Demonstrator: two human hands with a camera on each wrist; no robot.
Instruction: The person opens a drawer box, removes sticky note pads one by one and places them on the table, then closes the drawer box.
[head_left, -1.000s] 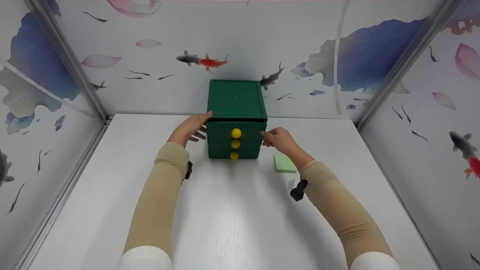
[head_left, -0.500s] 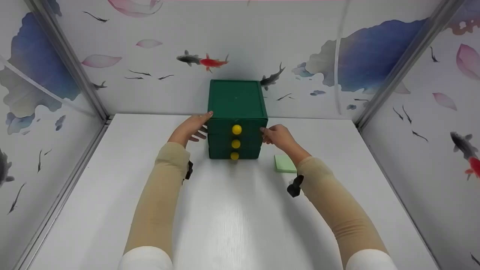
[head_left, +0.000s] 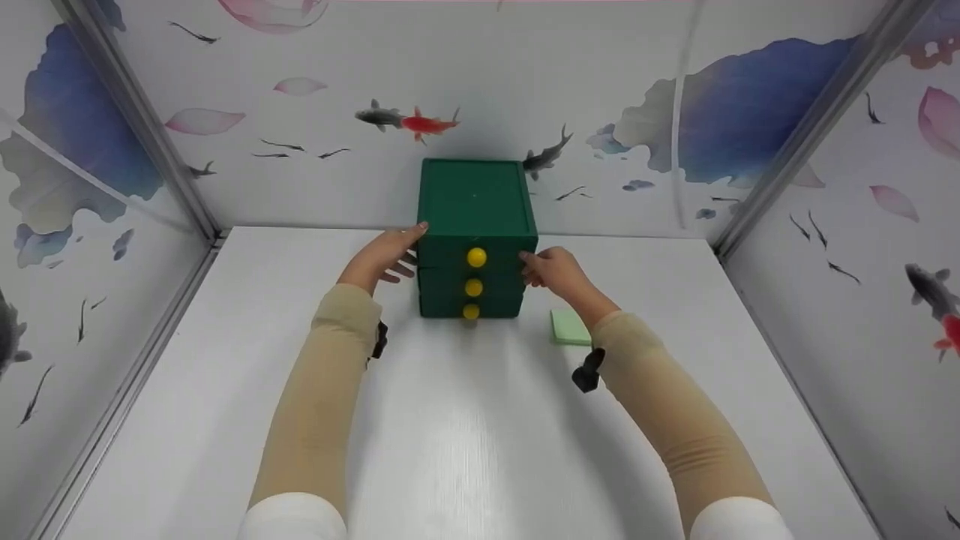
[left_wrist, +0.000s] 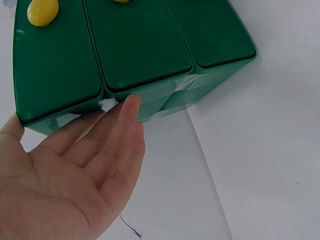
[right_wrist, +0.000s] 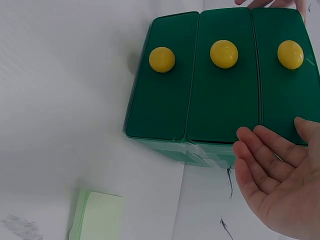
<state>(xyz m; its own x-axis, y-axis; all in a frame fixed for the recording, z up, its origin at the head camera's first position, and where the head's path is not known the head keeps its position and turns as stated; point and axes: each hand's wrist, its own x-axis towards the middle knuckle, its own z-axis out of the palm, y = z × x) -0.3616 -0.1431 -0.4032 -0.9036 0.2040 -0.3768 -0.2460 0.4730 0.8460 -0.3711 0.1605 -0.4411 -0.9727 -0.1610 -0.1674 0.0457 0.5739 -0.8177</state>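
Observation:
A green drawer cabinet [head_left: 474, 196] stands at the back of the white table, its three drawers level with one another in front. Each drawer has a round yellow knob, the top knob [head_left: 477, 257] being the highest. At the cabinet's left side my left hand [head_left: 380, 257] rests its thumb at the upper front corner, fingers extended along the side wall. My right hand [head_left: 559, 271] is at the right end of the top drawer [right_wrist: 280, 95]. Its thumb touches that drawer's front in the right wrist view, while the other fingers lie loosely extended beside the cabinet.
A pale green pad of sticky notes [head_left: 570, 328] lies on the table [head_left: 465, 435] right of the cabinet, partly behind the right forearm. White panels painted with fish and petals [head_left: 300, 165] enclose the back and sides. Clear tape [left_wrist: 172, 92] shows on the cabinet's side.
The top drawer has slid inward until flush, and the dark gap under the cabinet's top has gone. My right hand moved slightly forward with it; the left hand stayed put.

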